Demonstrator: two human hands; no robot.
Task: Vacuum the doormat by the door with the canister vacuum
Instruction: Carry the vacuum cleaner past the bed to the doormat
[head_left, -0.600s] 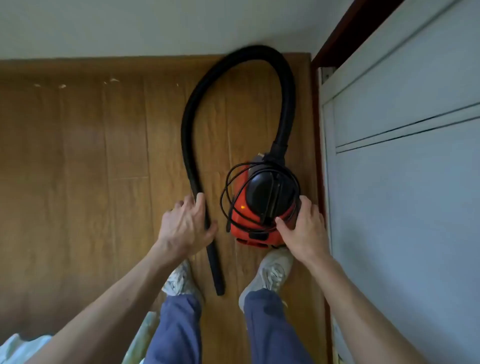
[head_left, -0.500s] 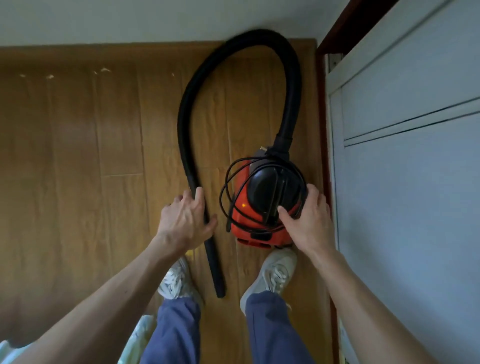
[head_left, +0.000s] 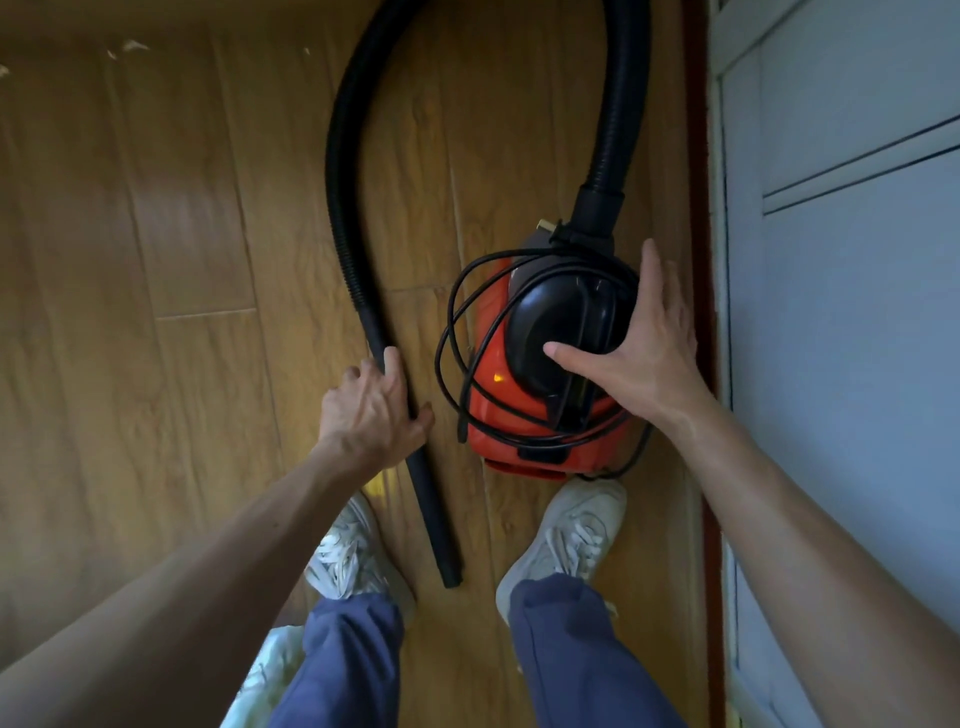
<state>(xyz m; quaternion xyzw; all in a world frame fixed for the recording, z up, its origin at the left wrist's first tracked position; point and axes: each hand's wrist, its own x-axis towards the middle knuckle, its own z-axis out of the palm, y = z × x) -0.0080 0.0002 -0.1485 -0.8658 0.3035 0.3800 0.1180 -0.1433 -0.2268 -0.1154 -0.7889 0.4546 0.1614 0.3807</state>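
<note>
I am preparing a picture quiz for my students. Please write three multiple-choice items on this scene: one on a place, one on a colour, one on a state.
1. Where does the canister vacuum stand?
A. between the hose and the white door
B. left of the hose
C. on a shelf

2. What colour is its body?
A. blue
B. red
C. green

3. How is the power cord?
A. stretched across the floor
B. wound loosely around the canister
C. hanging on the door

Answers: 1 A, the hose lies on its left and the door on its right; 2 B, the shell under the black top is red; 3 B, its loops circle the body.
</note>
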